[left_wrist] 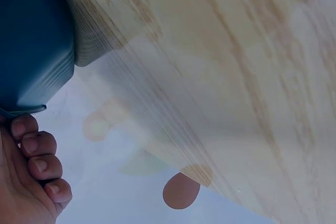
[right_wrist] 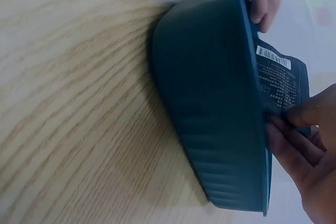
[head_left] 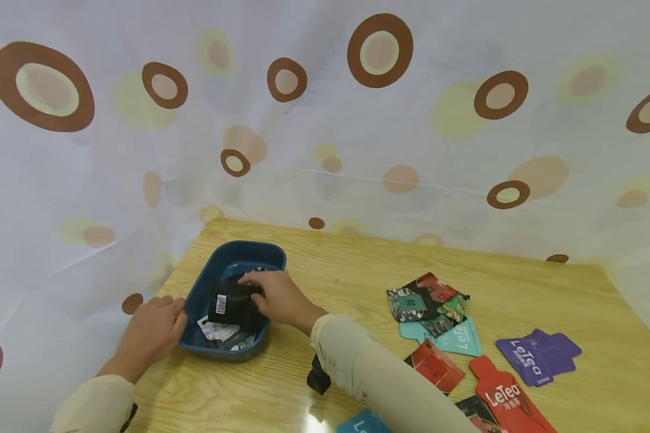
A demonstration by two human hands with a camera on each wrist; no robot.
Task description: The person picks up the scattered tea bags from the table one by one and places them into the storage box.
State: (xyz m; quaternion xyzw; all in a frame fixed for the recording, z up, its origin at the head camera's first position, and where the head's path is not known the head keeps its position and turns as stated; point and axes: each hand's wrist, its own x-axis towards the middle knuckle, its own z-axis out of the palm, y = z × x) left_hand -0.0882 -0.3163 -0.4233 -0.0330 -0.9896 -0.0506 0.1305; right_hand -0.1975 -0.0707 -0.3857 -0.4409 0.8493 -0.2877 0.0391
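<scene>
A dark blue plastic basin [head_left: 224, 353] sits at the left side of the wooden table, with several packets in it. My left hand [head_left: 153, 328] grips its left rim, fingers curled at the edge in the left wrist view. Over the basin, my right hand [head_left: 281, 294] pinches a black packet [head_left: 230, 305] with a white barcode label, which shows its printed back in the right wrist view [right_wrist: 275, 80]. Below it in the basin lie a white packet [head_left: 216, 329] and other dark sachets, partly hidden by the black one.
Patterned sachets [head_left: 408, 304] lie over a teal LeTea card [head_left: 463, 337] on the right. Nearer are a red sachet [head_left: 436, 367], a red LeTea card [head_left: 506, 391] and a blue card [head_left: 363, 424]. A purple card [head_left: 536, 358] lies farther right. Spotted cloth [head_left: 325, 132] hangs behind the table.
</scene>
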